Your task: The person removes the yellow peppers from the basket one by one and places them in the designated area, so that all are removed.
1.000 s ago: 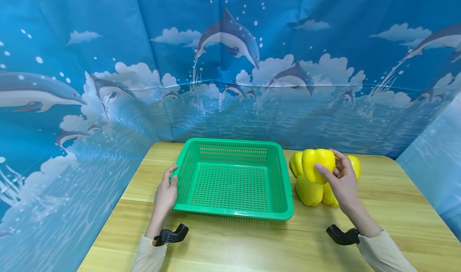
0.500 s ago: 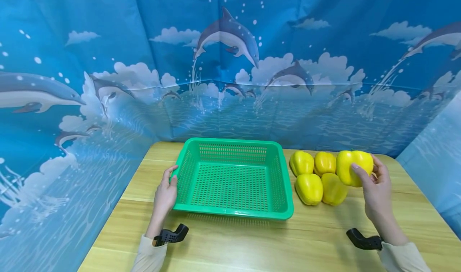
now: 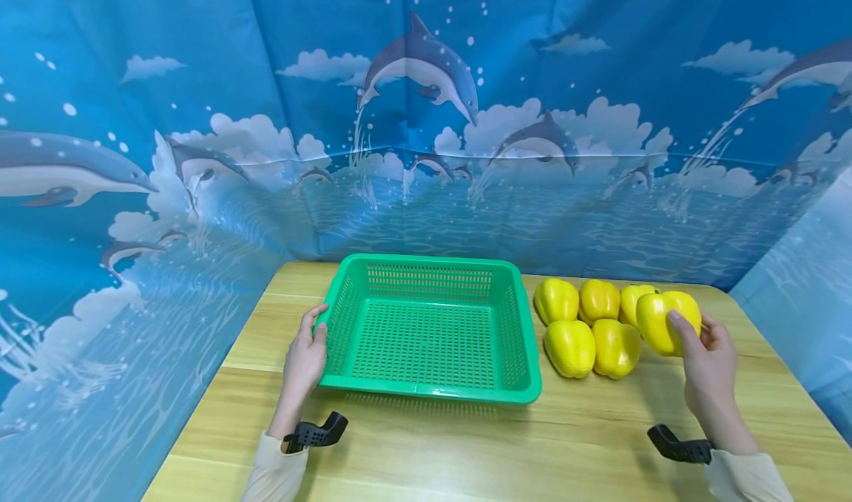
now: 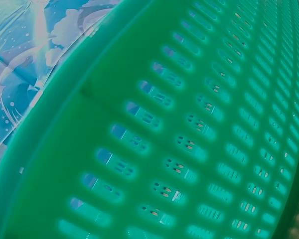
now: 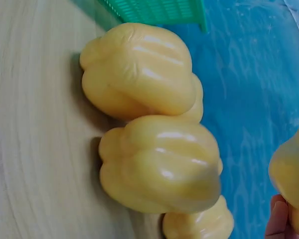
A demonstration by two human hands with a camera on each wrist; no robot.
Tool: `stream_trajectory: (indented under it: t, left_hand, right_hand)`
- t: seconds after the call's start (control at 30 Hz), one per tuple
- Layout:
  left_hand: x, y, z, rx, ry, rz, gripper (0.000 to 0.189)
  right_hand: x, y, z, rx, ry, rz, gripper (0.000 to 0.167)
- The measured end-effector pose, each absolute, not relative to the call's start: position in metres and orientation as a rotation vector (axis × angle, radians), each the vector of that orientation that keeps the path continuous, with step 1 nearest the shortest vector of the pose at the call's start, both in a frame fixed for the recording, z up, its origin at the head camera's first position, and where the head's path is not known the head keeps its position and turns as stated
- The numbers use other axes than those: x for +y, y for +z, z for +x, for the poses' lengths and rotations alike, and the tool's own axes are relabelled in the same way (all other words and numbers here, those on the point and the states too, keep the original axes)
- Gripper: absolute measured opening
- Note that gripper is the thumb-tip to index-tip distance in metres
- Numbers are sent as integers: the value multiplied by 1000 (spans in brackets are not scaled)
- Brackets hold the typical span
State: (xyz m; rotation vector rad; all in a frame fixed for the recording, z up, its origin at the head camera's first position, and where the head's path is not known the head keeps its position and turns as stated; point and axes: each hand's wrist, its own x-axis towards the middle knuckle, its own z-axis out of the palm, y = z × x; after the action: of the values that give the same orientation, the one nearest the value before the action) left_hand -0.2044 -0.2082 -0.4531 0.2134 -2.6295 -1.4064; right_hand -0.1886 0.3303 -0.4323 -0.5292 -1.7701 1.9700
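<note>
My right hand (image 3: 711, 365) grips a yellow bell pepper (image 3: 665, 321) between thumb and fingers, held above the table at the right end of a group of peppers. In the right wrist view the held pepper (image 5: 294, 172) shows only partly at the right edge, with a fingertip under it. Several more yellow bell peppers (image 3: 571, 348) stand close together in two rows on the table. My left hand (image 3: 306, 358) holds the left rim of a green plastic basket (image 3: 433, 392), thumb on the rim. The left wrist view shows only the basket's slotted wall (image 4: 114, 89).
The wooden table (image 3: 426, 465) carries the basket at centre and the peppers to its right. A blue dolphin-print curtain (image 3: 426, 191) rises behind the table and along its sides. Black wrist-worn cameras (image 3: 316, 434) sit on both wrists.
My right hand has carried the pepper rightward from over the group, then slightly lower and right. More of the peppers behind it now show. The left hand and basket have stayed put.
</note>
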Motion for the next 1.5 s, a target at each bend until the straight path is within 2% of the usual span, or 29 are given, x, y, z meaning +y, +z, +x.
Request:
stream_trajectory:
  t: [0.17,0.37,0.43,0.73,0.87,1.2,1.5]
  left_hand:
    - [-208,-453,-205,-2631,-1406,202,41]
    - [-208,-452,-204,-2625,-1411,213,41]
    - [-208,-452,-204,-2627,-1415,214,40]
    - [-208,-452,-205,-2634,-1405,216,40]
    - [-208,-451,-205,-2635,-1405,214,40]
    - [-209,-453,-205,-2632,-1403,208,41]
    - [-209,-453,-205,-2631,-1409,202,41]
  right_hand:
    - [338,-444,-190,-1769,1978,-587,43]
    - [346,-453,-191,-1818,1987,-644,78]
    - [349,-455,-191,-1824,1999,-667,81]
    - [369,-474,-197,-1858,1969,-812,86]
    - [375,-481,-198,-1854,1967,-834,77]
    - [366,-474,-187,-1881,1933,-894,80]
    - [374,-483,-187,-2090,1862,-970,99]
